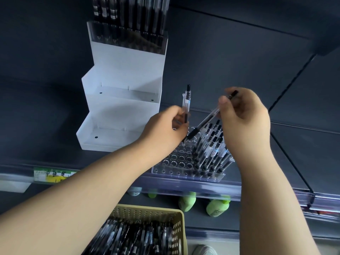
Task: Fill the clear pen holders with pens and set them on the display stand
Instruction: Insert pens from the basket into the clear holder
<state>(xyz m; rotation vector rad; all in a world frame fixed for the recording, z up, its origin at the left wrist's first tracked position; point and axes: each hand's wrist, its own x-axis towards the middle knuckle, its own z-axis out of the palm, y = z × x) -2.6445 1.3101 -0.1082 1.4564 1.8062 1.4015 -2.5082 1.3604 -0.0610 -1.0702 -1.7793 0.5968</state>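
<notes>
Your left hand (pixel 165 129) grips upright pens (pixel 186 105), two of them as it seems, because the fingers hide their lower ends, just above the left side of the clear pen holder (pixel 181 162), which stands on the dark shelf (pixel 239 70) near the white display stand (pixel 121 100). Your right hand (pixel 244 122) pinches one slanted pen (pixel 207 120) between thumb and fingers, its tip down toward the free holes, while standing pens (pixel 211 142) fill the holder's right side. A filled holder (pixel 127 39) sits on the stand's top step, and the beige basket (pixel 147 208) holds loose pens.
</notes>
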